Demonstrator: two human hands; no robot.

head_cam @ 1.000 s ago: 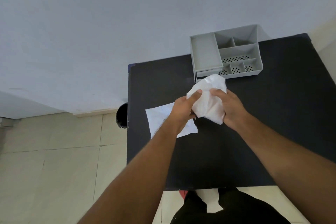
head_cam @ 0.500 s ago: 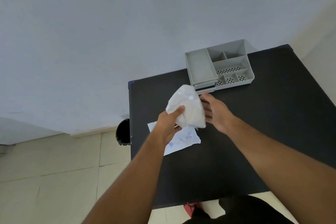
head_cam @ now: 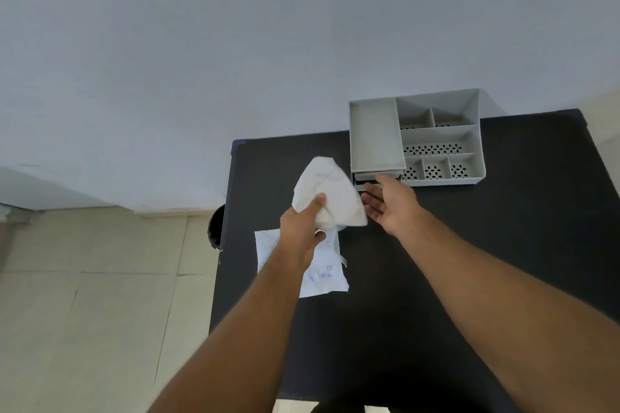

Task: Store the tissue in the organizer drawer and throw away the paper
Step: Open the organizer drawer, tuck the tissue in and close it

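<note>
- Grey plastic compartment organizer (head_cam: 469, 131) on black table (head_cam: 469, 261): visible compartments bare.
- Left hand (head_cam: 302, 228) pinching crumpled white tissue (head_cam: 330, 198).
- Right hand (head_cam: 391, 204) open, fingers spread, at drawer front.
- Flat white printed paper (head_cam: 323, 273) under left wrist.

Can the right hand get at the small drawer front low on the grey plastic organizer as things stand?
Probably yes. The right hand is open and empty, its fingers right at the small drawer front of the grey plastic organizer, nothing between them. The left hand holds the white tissue off to the side.
</note>
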